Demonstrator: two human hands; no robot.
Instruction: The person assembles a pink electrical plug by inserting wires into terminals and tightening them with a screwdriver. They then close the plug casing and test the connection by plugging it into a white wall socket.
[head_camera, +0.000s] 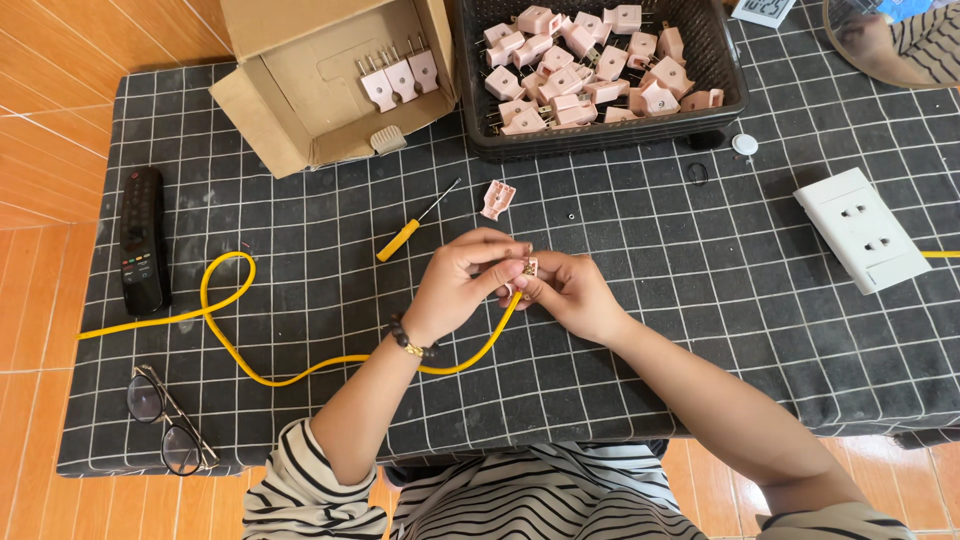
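1. A small pink plug half sits between both hands above the middle of the table, at the end of a yellow cable that loops away to the left.
2. The left hand has its fingers closed narrowly on the plug piece and the cable end; the right hand pinches the same piece from the other side.
3. Judging by this, the step in hand is seating the cable's wires in the plug body.
4. The next move likely calls for the yellow-handled screwdriver and the loose pink cover, both lying just beyond the hands.
5. Further out: a black basket of pink plugs, a cardboard box with a few more, a white socket block, a black remote and glasses.
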